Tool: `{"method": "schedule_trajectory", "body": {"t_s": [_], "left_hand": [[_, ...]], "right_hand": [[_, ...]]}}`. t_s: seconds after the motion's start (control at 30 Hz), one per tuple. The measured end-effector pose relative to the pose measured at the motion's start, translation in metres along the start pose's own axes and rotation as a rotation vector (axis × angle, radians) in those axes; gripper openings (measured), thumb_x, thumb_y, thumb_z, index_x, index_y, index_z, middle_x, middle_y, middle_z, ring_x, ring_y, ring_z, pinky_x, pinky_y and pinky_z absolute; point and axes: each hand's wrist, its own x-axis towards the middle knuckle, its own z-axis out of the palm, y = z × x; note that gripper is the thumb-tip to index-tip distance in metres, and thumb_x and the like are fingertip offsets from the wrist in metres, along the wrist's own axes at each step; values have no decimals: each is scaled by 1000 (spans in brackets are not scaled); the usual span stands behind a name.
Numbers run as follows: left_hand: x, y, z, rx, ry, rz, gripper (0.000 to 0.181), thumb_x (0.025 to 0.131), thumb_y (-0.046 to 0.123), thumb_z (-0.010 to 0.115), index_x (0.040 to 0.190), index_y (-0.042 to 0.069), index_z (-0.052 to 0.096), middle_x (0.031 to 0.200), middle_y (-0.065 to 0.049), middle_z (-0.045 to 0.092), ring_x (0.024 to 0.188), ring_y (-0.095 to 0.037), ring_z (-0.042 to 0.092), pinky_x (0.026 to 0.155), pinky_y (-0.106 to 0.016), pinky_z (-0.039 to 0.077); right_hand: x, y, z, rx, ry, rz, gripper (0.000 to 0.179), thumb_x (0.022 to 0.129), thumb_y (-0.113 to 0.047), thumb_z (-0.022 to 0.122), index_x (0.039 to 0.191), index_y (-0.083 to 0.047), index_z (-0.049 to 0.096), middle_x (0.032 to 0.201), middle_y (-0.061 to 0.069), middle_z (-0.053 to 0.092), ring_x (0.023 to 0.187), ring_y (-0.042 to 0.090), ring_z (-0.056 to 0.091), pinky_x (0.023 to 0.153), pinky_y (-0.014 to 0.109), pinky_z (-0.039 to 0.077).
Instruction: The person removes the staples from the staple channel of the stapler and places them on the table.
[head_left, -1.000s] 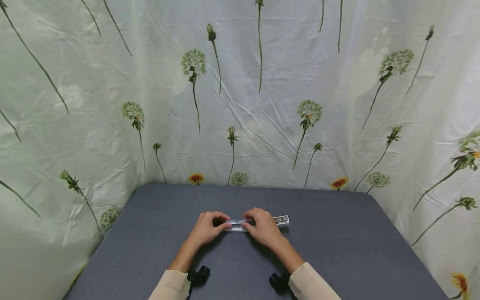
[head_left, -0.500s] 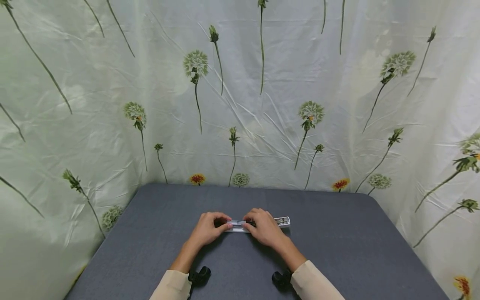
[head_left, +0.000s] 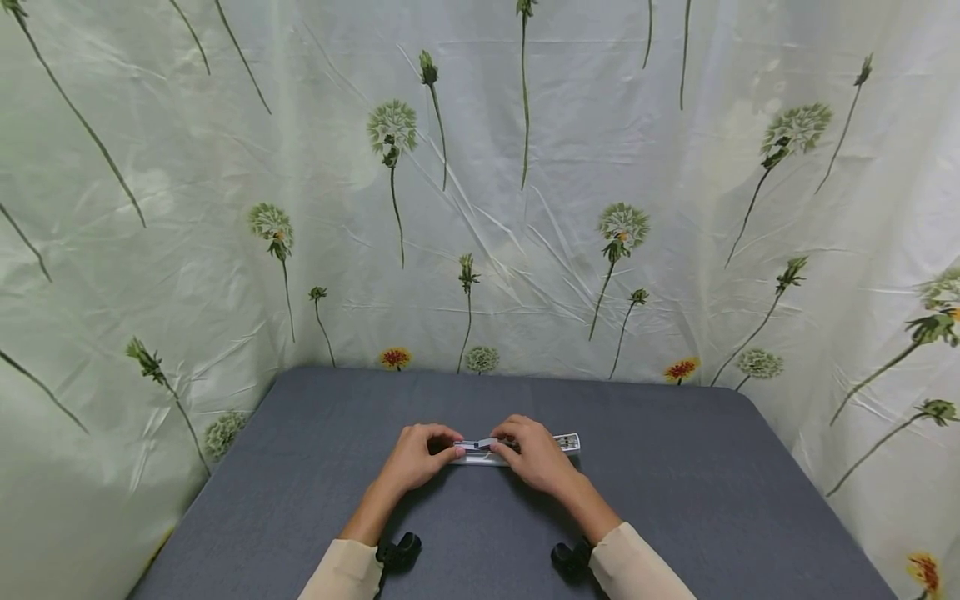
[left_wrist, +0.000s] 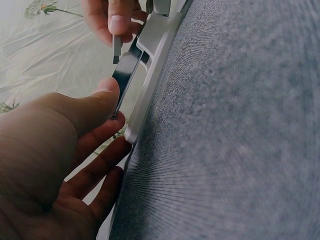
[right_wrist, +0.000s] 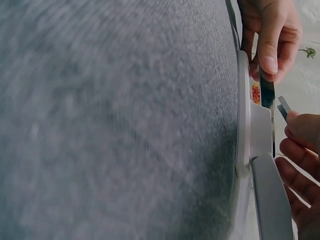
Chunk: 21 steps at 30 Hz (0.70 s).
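Observation:
A grey-white stapler [head_left: 472, 459] lies lengthwise on the table, its top cover folded back to the right. My left hand [head_left: 418, 455] pinches the front end of its dark metal magazine [left_wrist: 126, 72] between thumb and index finger; the other fingers lie around the base's tip. My right hand [head_left: 534, 454] holds a short strip of staples [right_wrist: 283, 106] between thumb and fingers. In the left wrist view the strip appears just beside the magazine, apart from it. In the head view the strip is tilted above the stapler. The right fingers partly hide the stapler's middle.
The folded-back cover [head_left: 567, 442] sticks out to the right of my right hand. A dark grey cloth covers the table [head_left: 337, 408]. Behind and at both sides hangs a pale curtain [head_left: 525, 250] with dandelion prints. Black wrist mounts [head_left: 400, 552] sit on both forearms.
My right hand has shifted slightly right. The staple strip lay nearly level over the magazine half a second ago and is now raised and tilted. The left hand keeps its grip on the stapler.

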Motion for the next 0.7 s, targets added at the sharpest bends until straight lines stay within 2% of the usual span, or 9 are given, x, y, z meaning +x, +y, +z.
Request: {"method": "schedule_trajectory", "body": {"t_s": [0.2,0.37,0.7], "left_hand": [[0,0,1,-12,-1,-20,12,89,32,82,100,29,80,92,13,75,81,-2,65,76,-28,53],[0,-2,1,-10,9,-9,13,89,34,82,100,29,80,91,14,75,80,-1,64,75,-27,53],[0,0,1,-4,12,-20,12,88,35,83,98,30,80,90,16,74,82,-3,65,79,-30,53]], "right_hand": [[-3,3,-5,27,30,-13,13,98,-22,73,108,-15,78,104,-4,71,98,14,69,86,36,57],[-6,6,-10,47,60,-33,11,96,-19,75,105,-15,78,102,-3,71,96,15,70,84,35,58],[-15,13,-23,67,86,10,12,96,-21,75,106,-16,78,104,-6,71,96,14,69,82,34,58]]}}
